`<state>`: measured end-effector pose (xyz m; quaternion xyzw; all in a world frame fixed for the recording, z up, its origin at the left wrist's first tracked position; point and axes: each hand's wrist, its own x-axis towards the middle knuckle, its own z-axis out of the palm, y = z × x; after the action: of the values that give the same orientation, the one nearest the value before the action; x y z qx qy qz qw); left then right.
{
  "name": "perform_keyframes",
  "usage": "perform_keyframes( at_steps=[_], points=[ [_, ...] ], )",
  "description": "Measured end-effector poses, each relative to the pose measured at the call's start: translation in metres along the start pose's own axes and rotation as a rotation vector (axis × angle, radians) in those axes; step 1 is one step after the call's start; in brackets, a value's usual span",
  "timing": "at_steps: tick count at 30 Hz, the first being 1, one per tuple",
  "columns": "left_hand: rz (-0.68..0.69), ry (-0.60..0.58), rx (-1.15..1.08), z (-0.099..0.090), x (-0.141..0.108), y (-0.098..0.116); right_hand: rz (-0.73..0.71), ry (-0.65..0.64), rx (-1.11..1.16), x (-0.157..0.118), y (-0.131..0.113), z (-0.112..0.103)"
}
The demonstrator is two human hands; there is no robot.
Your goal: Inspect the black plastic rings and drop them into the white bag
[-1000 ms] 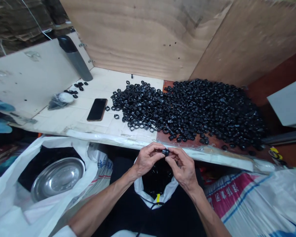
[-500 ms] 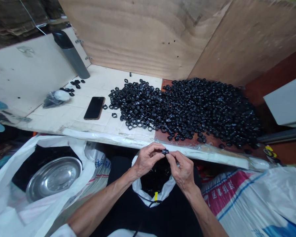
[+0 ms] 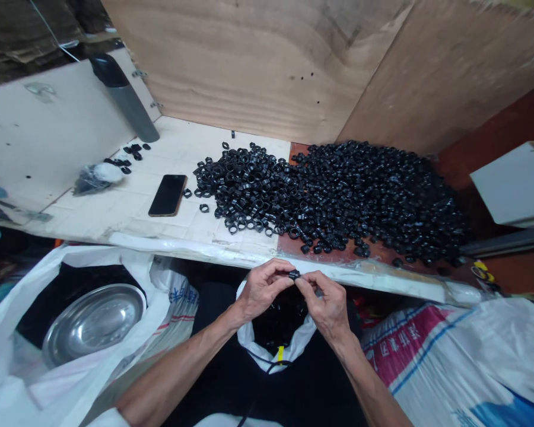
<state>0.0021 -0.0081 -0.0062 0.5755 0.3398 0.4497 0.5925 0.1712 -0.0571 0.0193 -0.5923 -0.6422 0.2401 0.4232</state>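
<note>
Cream-and-red worktop [image 3: 129, 222]: base for all the loose stuff. No raised lip that I can make out on the white-wrapped front edge [image 3: 222, 256], so a nudged part could roll off.
Black heap [image 3: 351, 196]: small parts piled high, near side close to that edge. A forearm bump could start a slide.
White bag, left [image 3: 93, 255]: mouth open, steel bowl [image 3: 100, 326] lying tilted in it. A knee knock could tip it further.
Lap bag [image 3: 249, 341]: open below the hands, dark pieces inside, too dark to count. Rim looks soft; if it folds in, drops could miss.
Left hand [image 3: 264, 287]: thumb and fingertips pinched on one end of the part.
Right hand [image 3: 324, 302]: same pinch, opposite end. Uneven squeeze could pop it loose.
Phone [image 3: 168, 196]: flat, near the heap; exposed to a spill.
Black cord [image 3: 271, 366]: across the bag's near rim. Could snag a wrist.
Small black part [image 3: 293, 274]: between both sets of fingertips, over the bag's far side. One piece or two, can't tell. If dropped, likely lost among lookalikes.
</note>
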Motion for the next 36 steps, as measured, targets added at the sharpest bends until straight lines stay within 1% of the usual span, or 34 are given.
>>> perform_keyframes(
  at_steps=[4, 8, 12, 16, 19, 21, 23, 24, 25, 26, 27, 28, 29, 30, 31, 32, 33, 34, 36],
  points=[
    [-0.016, -0.019, -0.046, 0.000, -0.001, 0.003, -0.043, 0.007, 0.015, 0.001, -0.002, 0.000],
    [-0.050, -0.001, -0.075, -0.001, -0.002, 0.005, -0.003, 0.002, -0.005, -0.001, -0.004, 0.001],
    [-0.096, -0.026, -0.126, -0.002, -0.004, 0.006, -0.033, -0.032, 0.028, -0.002, -0.002, 0.002],
    [-0.131, -0.018, -0.152, -0.001, -0.004, 0.006, 0.049, -0.035, 0.105, -0.003, 0.000, 0.001],
    [-0.160, -0.066, -0.172, 0.002, -0.005, 0.003, 0.083, -0.062, 0.136, -0.006, -0.001, 0.004],
    [-0.113, -0.077, -0.080, 0.002, -0.008, -0.001, 0.208, -0.075, 0.197, -0.010, -0.002, 0.008],
    [0.034, -0.075, 0.101, -0.003, -0.010, -0.003, 0.394, -0.075, 0.331, -0.014, -0.003, 0.012],
    [0.118, -0.097, 0.191, -0.007, -0.011, -0.003, 0.474, -0.100, 0.393, -0.015, -0.002, 0.012],
    [0.177, -0.145, 0.263, -0.012, -0.009, -0.002, 0.531, -0.147, 0.427, -0.015, 0.000, 0.011],
    [0.199, -0.211, 0.314, -0.018, -0.006, 0.001, 0.555, -0.196, 0.416, -0.013, 0.002, 0.009],
    [0.185, -0.282, 0.349, -0.022, -0.001, 0.004, 0.541, -0.216, 0.350, -0.010, 0.005, 0.006],
    [0.138, -0.335, 0.381, -0.026, 0.007, 0.008, 0.492, -0.201, 0.239, -0.004, 0.009, 0.002],
    [0.090, -0.338, 0.423, -0.027, 0.018, 0.012, 0.407, -0.139, 0.096, 0.003, 0.013, -0.002],
    [0.072, -0.291, 0.481, -0.027, 0.029, 0.014, 0.300, -0.025, -0.061, 0.012, 0.018, -0.004],
    [0.088, -0.201, 0.560, -0.024, 0.042, 0.015, 0.185, 0.048, -0.196, 0.021, 0.022, -0.006],
    [0.126, -0.098, 0.647, -0.019, 0.055, 0.015, 0.085, 0.076, -0.301, 0.031, 0.026, -0.005],
    [0.167, -0.033, 0.751, -0.013, 0.067, 0.013, 0.021, 0.079, -0.388, 0.039, 0.030, -0.003],
    [0.186, -0.004, 0.859, -0.006, 0.077, 0.009, -0.011, 0.060, -0.472, 0.047, 0.032, 0.000],
    [0.166, -0.004, 1.040, 0.004, 0.092, 0.000, -0.017, 0.029, -0.607, 0.056, 0.037, 0.008]
  ],
)
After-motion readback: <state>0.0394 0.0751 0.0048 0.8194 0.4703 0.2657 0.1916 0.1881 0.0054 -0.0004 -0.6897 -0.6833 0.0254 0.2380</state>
